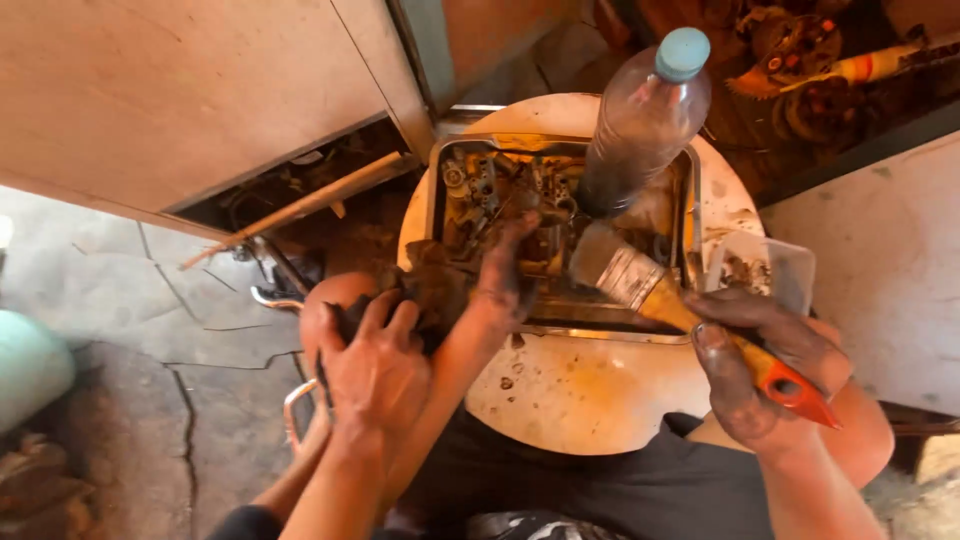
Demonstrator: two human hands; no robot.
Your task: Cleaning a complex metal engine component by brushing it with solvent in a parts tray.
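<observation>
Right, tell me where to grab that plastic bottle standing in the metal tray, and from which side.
Take the plastic bottle around its clear body just below the blue cap, coming from the right. It stands upright at the far right of the metal tray, so that side looks open, while the paintbrush in the right hand and the dirty parts crowd its base.

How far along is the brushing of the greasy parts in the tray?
Done: little that shows; the parts in the metal tray look greasy. In hand: the right hand grips a paintbrush over the tray, and the left hand touches the parts. Left: most parts seem dirty.
</observation>
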